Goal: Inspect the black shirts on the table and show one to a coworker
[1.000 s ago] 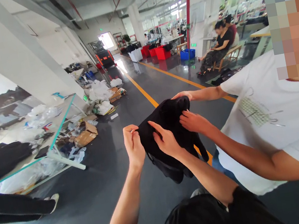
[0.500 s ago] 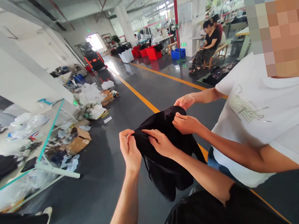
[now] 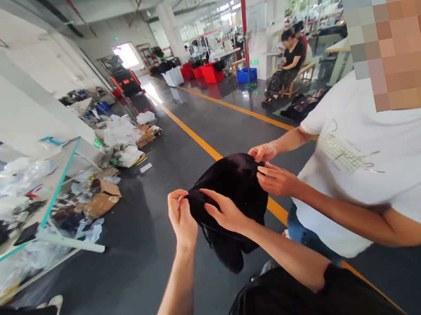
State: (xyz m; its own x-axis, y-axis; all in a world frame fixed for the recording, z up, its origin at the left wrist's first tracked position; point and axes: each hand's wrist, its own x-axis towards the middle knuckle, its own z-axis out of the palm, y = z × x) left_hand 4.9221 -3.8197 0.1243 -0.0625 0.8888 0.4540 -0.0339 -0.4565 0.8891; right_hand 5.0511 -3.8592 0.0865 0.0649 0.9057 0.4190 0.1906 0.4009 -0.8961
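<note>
A black garment (image 3: 232, 186) hangs between me and a co-worker in a white T-shirt; its exact kind I cannot make out. My left hand (image 3: 182, 218) pinches its left edge between thumb and fingers. Close beside it, my right hand (image 3: 226, 211) has its fingers and thumb on the top of the cloth, lightly gripping it. Both of the co-worker's hands (image 3: 274, 173) hold the far right corner. Loose folds and a thin dark cord dangle below my hands, partly hidden by my right forearm.
On the left stands a glass-edged table (image 3: 61, 189) heaped with plastic bags. A cardboard box (image 3: 101, 198) and scraps lie under and beside it. Red bins (image 3: 213, 73), a blue crate (image 3: 247, 75) and an orange machine (image 3: 126, 84) stand farther back. Seated people (image 3: 291, 59) are at right.
The co-worker's hands have come together at the garment's right corner, and the cloth between us is spread flatter. My hands keep their hold with little movement. The view has shifted slightly.
</note>
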